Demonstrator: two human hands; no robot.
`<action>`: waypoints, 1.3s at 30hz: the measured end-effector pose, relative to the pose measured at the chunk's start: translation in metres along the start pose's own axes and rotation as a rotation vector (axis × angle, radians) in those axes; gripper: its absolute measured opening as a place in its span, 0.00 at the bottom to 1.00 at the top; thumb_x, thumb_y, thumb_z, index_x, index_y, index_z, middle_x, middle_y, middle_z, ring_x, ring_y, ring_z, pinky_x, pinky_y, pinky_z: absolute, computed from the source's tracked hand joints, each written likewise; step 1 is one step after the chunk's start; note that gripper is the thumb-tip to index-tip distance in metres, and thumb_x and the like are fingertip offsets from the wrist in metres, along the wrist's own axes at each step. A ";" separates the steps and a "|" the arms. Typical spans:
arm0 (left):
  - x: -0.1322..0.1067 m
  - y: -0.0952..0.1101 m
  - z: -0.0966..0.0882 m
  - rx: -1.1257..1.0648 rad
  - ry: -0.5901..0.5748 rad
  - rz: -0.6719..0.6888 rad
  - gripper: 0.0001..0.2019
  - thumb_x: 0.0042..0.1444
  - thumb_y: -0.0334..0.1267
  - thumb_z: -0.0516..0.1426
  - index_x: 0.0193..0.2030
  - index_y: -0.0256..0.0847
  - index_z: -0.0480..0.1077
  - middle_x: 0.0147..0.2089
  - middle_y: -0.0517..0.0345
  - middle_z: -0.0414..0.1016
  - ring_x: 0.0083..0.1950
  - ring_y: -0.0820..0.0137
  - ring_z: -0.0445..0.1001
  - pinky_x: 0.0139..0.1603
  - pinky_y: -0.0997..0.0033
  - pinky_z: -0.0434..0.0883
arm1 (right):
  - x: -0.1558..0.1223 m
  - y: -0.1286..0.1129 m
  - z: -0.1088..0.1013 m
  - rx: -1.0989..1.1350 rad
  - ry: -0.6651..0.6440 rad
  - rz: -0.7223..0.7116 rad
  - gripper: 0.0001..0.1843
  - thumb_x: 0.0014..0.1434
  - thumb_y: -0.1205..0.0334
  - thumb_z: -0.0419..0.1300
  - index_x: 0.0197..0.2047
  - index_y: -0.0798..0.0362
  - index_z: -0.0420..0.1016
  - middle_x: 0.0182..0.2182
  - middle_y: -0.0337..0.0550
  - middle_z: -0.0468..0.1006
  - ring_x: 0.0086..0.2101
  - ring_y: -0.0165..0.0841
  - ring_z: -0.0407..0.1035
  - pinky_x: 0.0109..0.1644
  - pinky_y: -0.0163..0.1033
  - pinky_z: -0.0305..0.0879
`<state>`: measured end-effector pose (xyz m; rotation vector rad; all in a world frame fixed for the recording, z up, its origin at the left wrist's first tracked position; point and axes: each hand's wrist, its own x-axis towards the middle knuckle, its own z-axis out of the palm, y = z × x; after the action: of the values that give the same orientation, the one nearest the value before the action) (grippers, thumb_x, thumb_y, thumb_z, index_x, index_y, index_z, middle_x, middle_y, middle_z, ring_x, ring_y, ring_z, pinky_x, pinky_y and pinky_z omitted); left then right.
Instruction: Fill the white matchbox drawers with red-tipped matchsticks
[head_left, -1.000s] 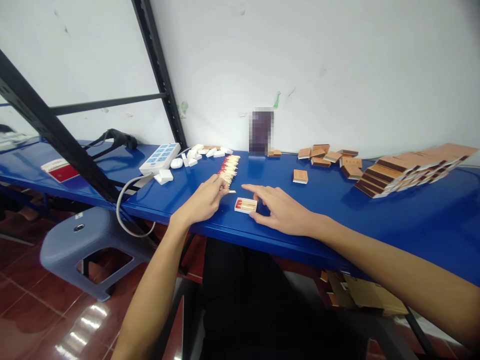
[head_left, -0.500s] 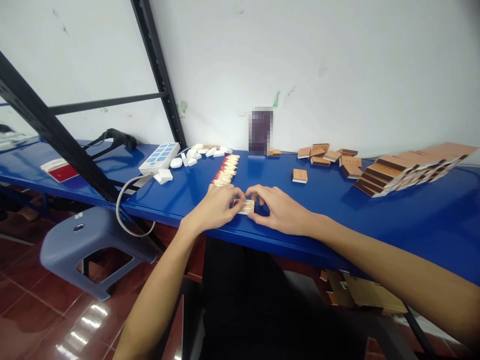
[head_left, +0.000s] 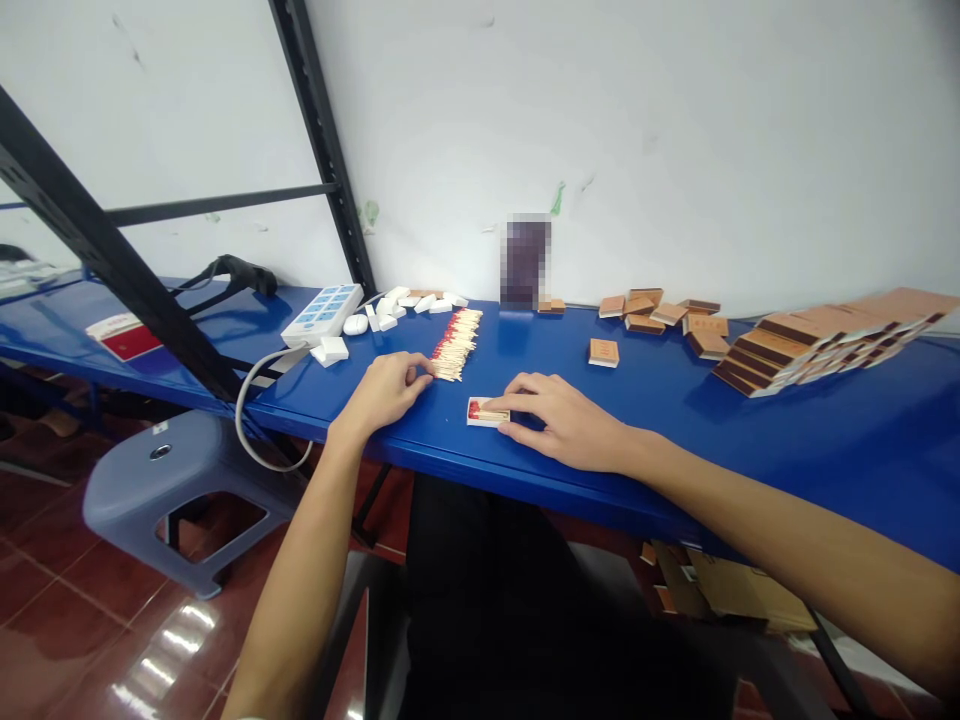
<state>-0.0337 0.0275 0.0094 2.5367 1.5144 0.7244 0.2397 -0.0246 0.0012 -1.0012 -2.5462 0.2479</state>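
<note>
A small white matchbox tray (head_left: 480,411) with red-tipped matches in it lies near the front edge of the blue table (head_left: 787,430). My right hand (head_left: 559,420) rests beside it, fingertips pressing on its right end and top. My left hand (head_left: 386,388) lies to the left, fingers curled, its fingertips touching the near end of a row of loose matches (head_left: 455,344). I cannot make out whether it holds a match.
Brown matchbox sleeves (head_left: 660,312) lie scattered at the back, one (head_left: 603,352) apart, and stacked flat sleeves (head_left: 817,338) sit right. White trays (head_left: 412,303), a power strip (head_left: 321,315) with cable, a black frame post (head_left: 322,150) and a grey stool (head_left: 172,485) are left.
My left hand went from the match row to the tray, then back left to the near end of the row. My right hand stayed at the tray.
</note>
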 end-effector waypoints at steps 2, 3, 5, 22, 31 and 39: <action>0.001 0.000 0.004 0.026 -0.004 0.011 0.10 0.61 0.37 0.56 0.45 0.42 0.77 0.30 0.58 0.72 0.32 0.68 0.69 0.34 0.69 0.61 | 0.000 0.000 0.000 -0.001 0.001 0.001 0.20 0.70 0.53 0.51 0.60 0.43 0.74 0.48 0.48 0.75 0.47 0.41 0.69 0.51 0.50 0.61; 0.002 0.001 0.006 0.035 -0.006 0.012 0.10 0.62 0.37 0.56 0.45 0.42 0.77 0.32 0.58 0.73 0.33 0.67 0.69 0.34 0.69 0.61 | 0.000 0.000 0.000 -0.001 0.003 0.003 0.20 0.70 0.53 0.51 0.60 0.43 0.74 0.48 0.48 0.75 0.47 0.42 0.69 0.52 0.50 0.61; 0.003 0.002 0.009 0.047 -0.010 0.012 0.10 0.63 0.38 0.55 0.45 0.43 0.77 0.33 0.57 0.74 0.34 0.67 0.70 0.35 0.69 0.61 | 0.000 0.000 0.001 0.000 0.007 0.005 0.20 0.70 0.52 0.51 0.60 0.44 0.74 0.49 0.49 0.75 0.47 0.42 0.69 0.52 0.51 0.61; 0.003 0.009 0.012 0.011 -0.034 0.034 0.09 0.64 0.37 0.54 0.41 0.41 0.75 0.35 0.56 0.76 0.35 0.66 0.72 0.37 0.68 0.63 | 0.001 -0.003 -0.001 -0.005 0.007 0.039 0.22 0.69 0.52 0.52 0.62 0.48 0.72 0.49 0.50 0.76 0.48 0.43 0.69 0.53 0.51 0.61; 0.004 0.021 0.017 0.087 0.008 0.066 0.10 0.66 0.38 0.53 0.41 0.40 0.75 0.37 0.54 0.75 0.39 0.64 0.72 0.41 0.66 0.65 | 0.001 -0.002 0.000 -0.014 0.000 0.048 0.23 0.69 0.52 0.52 0.62 0.49 0.71 0.50 0.51 0.76 0.49 0.43 0.69 0.53 0.51 0.61; 0.006 0.017 0.020 0.063 -0.057 0.071 0.11 0.67 0.38 0.51 0.42 0.40 0.74 0.39 0.53 0.77 0.43 0.61 0.73 0.48 0.62 0.67 | 0.001 -0.004 -0.001 -0.015 0.002 0.039 0.23 0.69 0.52 0.51 0.63 0.48 0.69 0.50 0.51 0.76 0.49 0.44 0.69 0.54 0.53 0.61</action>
<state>-0.0088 0.0270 -0.0005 2.6450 1.4592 0.6160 0.2373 -0.0267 0.0035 -1.0575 -2.5321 0.2395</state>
